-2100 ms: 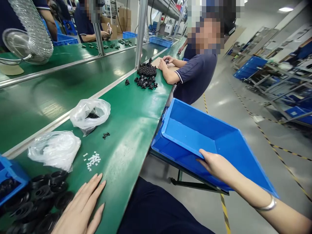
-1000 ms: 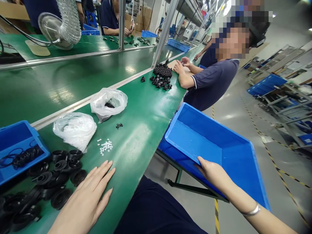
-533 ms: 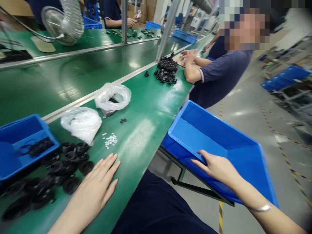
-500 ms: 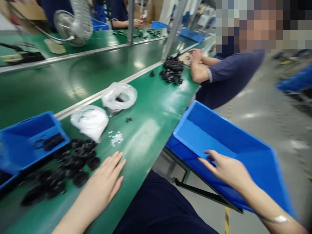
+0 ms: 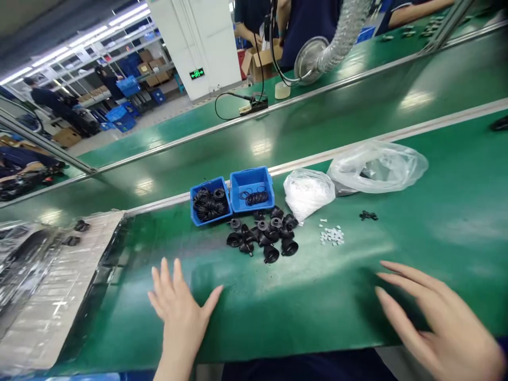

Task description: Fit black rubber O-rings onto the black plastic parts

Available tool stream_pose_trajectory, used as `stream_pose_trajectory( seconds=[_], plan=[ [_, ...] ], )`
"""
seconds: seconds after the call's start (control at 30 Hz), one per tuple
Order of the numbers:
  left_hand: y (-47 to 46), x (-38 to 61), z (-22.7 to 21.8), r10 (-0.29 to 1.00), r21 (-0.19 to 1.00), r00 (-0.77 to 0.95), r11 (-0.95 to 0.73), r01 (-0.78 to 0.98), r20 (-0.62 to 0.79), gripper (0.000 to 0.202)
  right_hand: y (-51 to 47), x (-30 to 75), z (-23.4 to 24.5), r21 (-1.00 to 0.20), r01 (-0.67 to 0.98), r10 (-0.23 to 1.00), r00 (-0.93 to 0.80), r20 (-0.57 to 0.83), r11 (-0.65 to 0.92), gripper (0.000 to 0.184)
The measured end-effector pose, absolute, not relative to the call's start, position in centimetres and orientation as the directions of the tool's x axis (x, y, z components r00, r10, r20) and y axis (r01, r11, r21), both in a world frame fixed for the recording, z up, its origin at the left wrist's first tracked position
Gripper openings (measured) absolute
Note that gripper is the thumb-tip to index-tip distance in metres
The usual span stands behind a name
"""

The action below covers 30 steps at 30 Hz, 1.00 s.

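Note:
My left hand [image 5: 180, 312] is spread over the green tabletop [image 5: 254, 317], fingers apart and holding nothing. On the right, my right hand [image 5: 432, 312] hovers above the table with its fingers apart, also bare. Between and beyond them lies a pile of black round plastic parts [image 5: 272, 235]. To its right are small white pieces [image 5: 332, 236] and a little cluster of small black parts [image 5: 369, 215]. Behind the pile stand two blue bins; the left bin [image 5: 195, 216] holds black rings [image 5: 210, 203], the right bin [image 5: 251, 177] a stack of black rings [image 5: 257, 198].
A plastic bag of white pieces [image 5: 308, 190] and a larger open clear bag [image 5: 381, 166] stand behind the small parts. At left lies a plastic-covered cardboard sheet [image 5: 75, 275] carrying two black parts. Metal rails cross behind; people work beyond.
The view has swung left, away from the large blue crate and the neighbouring person. My right hand has moved from the crate to over the table; my left hand's fingers have spread.

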<state>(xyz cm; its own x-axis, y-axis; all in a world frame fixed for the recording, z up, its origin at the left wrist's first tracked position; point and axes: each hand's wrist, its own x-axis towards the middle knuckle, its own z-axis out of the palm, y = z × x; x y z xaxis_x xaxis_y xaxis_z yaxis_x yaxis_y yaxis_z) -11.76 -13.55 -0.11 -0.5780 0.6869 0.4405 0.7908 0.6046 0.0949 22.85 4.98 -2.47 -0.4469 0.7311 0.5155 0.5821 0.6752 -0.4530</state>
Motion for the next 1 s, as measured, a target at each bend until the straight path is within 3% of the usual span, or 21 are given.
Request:
stream_pose_trajectory(
  seconds=[0.07,0.23,0.37,0.47,0.67,0.8,1.0],
  plan=[
    [-14.1,-13.1,-1.2,0.688,0.141,-0.57,0.575,0.806,0.45,0.104,5.8,19.9,-2.5,-0.457,0.505,0.68,-0.542,0.493,0.733,0.027],
    [-11.2,-12.7,-1.6,0.862,0.202,-0.394,0.345,0.917,0.319,0.089,6.8,14.6,-1.7,-0.482,0.387,0.59,-0.703,0.397,0.786,0.029],
    [-6.5,-10.0,-1.1,0.934,0.24,-0.208,0.139,0.961,0.292,0.096,7.2,13.1,-1.4,-0.515,0.354,0.575,-0.73,0.369,0.781,0.033],
    [-3.5,-8.4,-1.2,0.944,0.261,-0.158,0.081,0.962,0.291,0.096,7.5,12.6,-1.5,-0.524,0.37,0.59,-0.727,0.352,0.768,0.031],
    [-1.8,-7.3,-1.4,0.906,0.159,-0.155,0.099,0.982,0.395,0.085,7.9,12.0,-1.8,-0.495,0.395,0.581,-0.754,0.306,0.774,0.037],
    [-3.0,-6.3,-1.6,0.856,0.049,0.06,-0.099,0.994,0.514,0.078,7.8,12.0,-1.8,-0.491,0.383,0.569,-0.76,0.314,0.782,0.036],
    [-3.9,-3.6,-1.3,0.891,0.097,0.266,-0.321,0.942,0.368,0.068,7.0,13.2,-1.6,-0.501,0.329,0.533,-0.774,0.343,0.8,0.031]
  ],
)
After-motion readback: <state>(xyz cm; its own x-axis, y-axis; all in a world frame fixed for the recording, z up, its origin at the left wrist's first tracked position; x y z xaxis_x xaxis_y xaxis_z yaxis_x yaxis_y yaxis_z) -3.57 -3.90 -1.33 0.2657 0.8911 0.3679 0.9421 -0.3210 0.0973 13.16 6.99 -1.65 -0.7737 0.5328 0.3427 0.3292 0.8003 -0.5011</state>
